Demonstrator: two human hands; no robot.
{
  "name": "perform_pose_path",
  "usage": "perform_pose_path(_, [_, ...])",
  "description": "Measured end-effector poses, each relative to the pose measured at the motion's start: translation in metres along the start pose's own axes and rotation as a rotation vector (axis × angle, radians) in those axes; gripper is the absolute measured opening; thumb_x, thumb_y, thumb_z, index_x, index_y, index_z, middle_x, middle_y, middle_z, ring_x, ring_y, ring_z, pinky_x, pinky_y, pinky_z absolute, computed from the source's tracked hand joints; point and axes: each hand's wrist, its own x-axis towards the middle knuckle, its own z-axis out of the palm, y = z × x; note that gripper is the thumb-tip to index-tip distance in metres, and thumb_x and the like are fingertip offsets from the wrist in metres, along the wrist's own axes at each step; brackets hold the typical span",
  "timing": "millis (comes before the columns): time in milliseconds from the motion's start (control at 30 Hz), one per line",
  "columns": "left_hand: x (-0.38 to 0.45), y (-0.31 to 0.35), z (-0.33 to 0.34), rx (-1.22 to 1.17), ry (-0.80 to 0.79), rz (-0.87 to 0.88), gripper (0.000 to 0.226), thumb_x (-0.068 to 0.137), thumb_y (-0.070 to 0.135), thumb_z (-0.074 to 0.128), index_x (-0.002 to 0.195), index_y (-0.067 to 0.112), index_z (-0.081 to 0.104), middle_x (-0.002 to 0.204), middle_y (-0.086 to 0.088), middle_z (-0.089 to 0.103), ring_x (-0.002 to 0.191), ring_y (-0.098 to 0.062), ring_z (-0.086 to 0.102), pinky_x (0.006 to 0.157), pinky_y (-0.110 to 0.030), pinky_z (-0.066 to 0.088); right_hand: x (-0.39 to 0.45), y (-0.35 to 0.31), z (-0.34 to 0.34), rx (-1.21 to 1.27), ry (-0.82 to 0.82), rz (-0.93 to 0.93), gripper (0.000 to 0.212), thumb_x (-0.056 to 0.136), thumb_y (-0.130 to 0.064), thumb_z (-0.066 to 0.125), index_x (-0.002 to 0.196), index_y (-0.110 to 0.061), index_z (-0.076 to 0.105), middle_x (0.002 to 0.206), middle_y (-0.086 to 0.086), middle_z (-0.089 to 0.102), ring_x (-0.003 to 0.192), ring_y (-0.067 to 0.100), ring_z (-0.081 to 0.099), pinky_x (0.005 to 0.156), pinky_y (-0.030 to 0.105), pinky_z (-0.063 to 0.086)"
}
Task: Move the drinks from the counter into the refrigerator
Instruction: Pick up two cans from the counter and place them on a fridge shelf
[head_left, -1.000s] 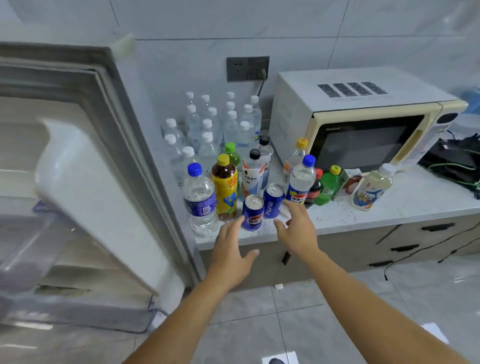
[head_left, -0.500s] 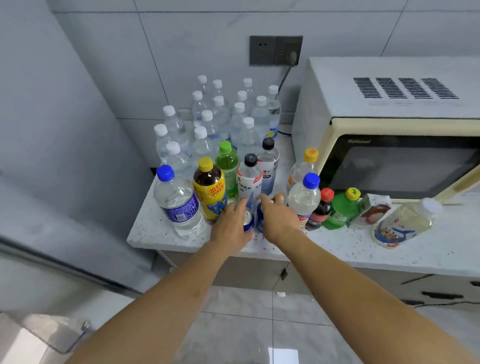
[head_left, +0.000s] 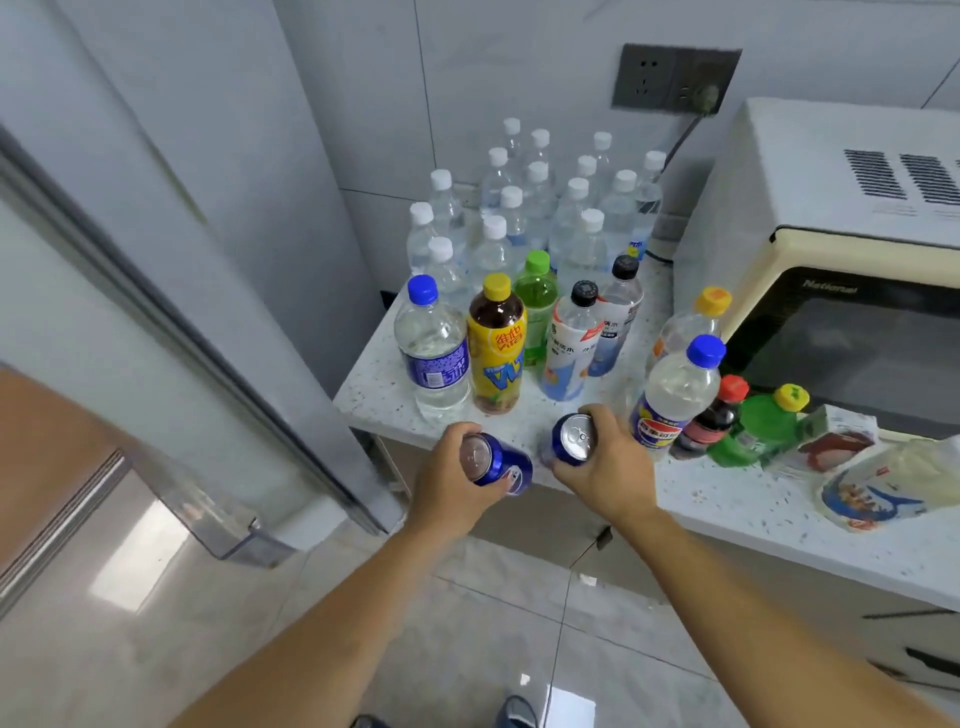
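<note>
Blue cans: left hand (head_left: 452, 483) grips one can (head_left: 496, 464), right hand (head_left: 605, 467) grips another can (head_left: 571, 439).

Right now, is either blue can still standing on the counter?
No: the left hand holds one blue can tilted off the counter edge, and the right hand holds the other can lifted.

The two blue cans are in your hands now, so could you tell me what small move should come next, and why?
Probably swing both to the left, toward the open refrigerator door. The left hand and the right hand each grip a blue can, tilted and lifted at the counter edge.
</note>
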Motion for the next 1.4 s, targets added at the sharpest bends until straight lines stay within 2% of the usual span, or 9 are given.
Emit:
perform_pose_path(133, [-0.053, -0.03, -0.037, -0.087, -0.003, -0.06, 0.071, 0.054, 0.057, 0.085, 0.113, 0.054, 0.046, 0.108, 0.029, 0.059, 0.097, 0.01, 0.059, 0.069, -0.003, 0.046, -0.041, -0.016, 0.019, 0.274, -0.023, 0.067, 0.068, 0.06, -0.042, 0.089, 0.116, -0.029, 0.052, 0.102, -0.011, 0.063, 0.094, 0.016, 0.062, 0.078, 0.034, 0.053])
perform_pose_path(300, [-0.113, -0.085, -0.09, -0.263, 0.012, -0.197, 0.074, 0.049, 0.044, 0.091, 0.111, 0.049, 0.051, 0.105, 0.033, 0.059, 0.095, 0.004, 0.065, 0.073, -0.023, 0.059, -0.096, -0.057, 0.053, 0.392, -0.187, 0.082, 0.078, 0.051, -0.053, 0.086, 0.117, -0.031, 0.05, 0.11, -0.007, 0.062, 0.101, 0.014, 0.061, 0.082, 0.032, 0.055])
perform_pose_path(533, [-0.203, -0.176, -0.184, -0.585, 0.194, -0.371, 0.067, 0.05, 0.029, 0.092, 0.107, 0.04, 0.06, 0.103, -0.001, 0.073, 0.089, -0.021, 0.073, 0.07, -0.026, 0.058, -0.176, -0.148, 0.121, 0.465, -0.413, -0.042, 0.063, 0.052, -0.049, 0.083, 0.104, -0.05, 0.048, 0.105, -0.021, 0.061, 0.099, 0.002, 0.061, 0.08, 0.024, 0.053])
perform_pose_path(667, [-0.253, -0.228, -0.242, -0.794, 0.323, -0.441, 0.075, 0.054, 0.025, 0.09, 0.121, 0.022, 0.057, 0.108, -0.011, 0.07, 0.092, -0.022, 0.071, 0.074, -0.026, 0.057, -0.209, -0.22, 0.168, 0.519, -0.516, -0.078, 0.06, 0.058, -0.037, 0.087, 0.108, -0.041, 0.053, 0.105, -0.029, 0.059, 0.099, -0.002, 0.061, 0.076, 0.018, 0.054])
perform_pose_path(800, [-0.286, -0.279, -0.297, -0.995, 0.475, -0.469, 0.064, 0.077, 0.002, 0.078, 0.133, 0.015, 0.051, 0.112, -0.012, 0.067, 0.088, -0.017, 0.07, 0.071, -0.024, 0.058, -0.231, -0.29, 0.227, 0.631, -0.564, 0.012, 0.056, 0.066, -0.017, 0.09, 0.11, -0.033, 0.058, 0.103, -0.018, 0.065, 0.095, 0.001, 0.065, 0.069, 0.019, 0.055])
perform_pose_path(900, [-0.295, -0.309, -0.337, -1.273, 0.54, -0.493, 0.067, 0.074, 0.011, 0.068, 0.138, 0.005, 0.048, 0.107, -0.014, 0.065, 0.088, -0.024, 0.068, 0.075, -0.038, 0.059, -0.24, -0.346, 0.27, 0.711, -0.591, 0.076, 0.054, 0.069, -0.015, 0.087, 0.107, -0.037, 0.058, 0.106, -0.01, 0.066, 0.092, 0.002, 0.067, 0.066, 0.02, 0.057])
perform_pose_path(1033, [-0.299, -0.342, -0.383, -1.374, 0.615, -0.551, 0.065, 0.076, 0.023, 0.068, 0.137, 0.012, 0.05, 0.121, -0.017, 0.062, 0.103, -0.036, 0.063, 0.071, -0.05, 0.058, -0.248, -0.41, 0.317, 0.776, -0.635, 0.123, 0.052, 0.071, -0.017, 0.085, 0.107, -0.039, 0.055, 0.106, -0.011, 0.066, 0.093, 0.002, 0.069, 0.067, 0.02, 0.058])
perform_pose_path(1233, [-0.26, -0.389, -0.458, -1.428, 0.664, -0.565, 0.056, 0.084, 0.041, 0.066, 0.135, 0.021, 0.052, 0.123, -0.013, 0.064, 0.105, -0.033, 0.064, 0.073, -0.048, 0.058, -0.229, -0.487, 0.387, 0.834, -0.71, 0.169, 0.038, 0.078, -0.018, 0.081, 0.103, -0.038, 0.061, 0.094, -0.022, 0.072, 0.097, 0.015, 0.069, 0.064, 0.023, 0.058])
perform_pose_path(1400, [-0.184, -0.419, -0.542, -1.325, 0.651, -0.518, 0.026, 0.094, 0.028, 0.062, 0.118, 0.021, 0.056, 0.112, -0.01, 0.068, 0.099, -0.03, 0.067, 0.074, -0.048, 0.06, -0.182, -0.556, 0.446, 0.951, -0.72, 0.203, 0.035, 0.078, -0.023, 0.08, 0.093, -0.052, 0.067, 0.095, -0.019, 0.073, 0.093, 0.004, 0.071, 0.064, 0.023, 0.058])
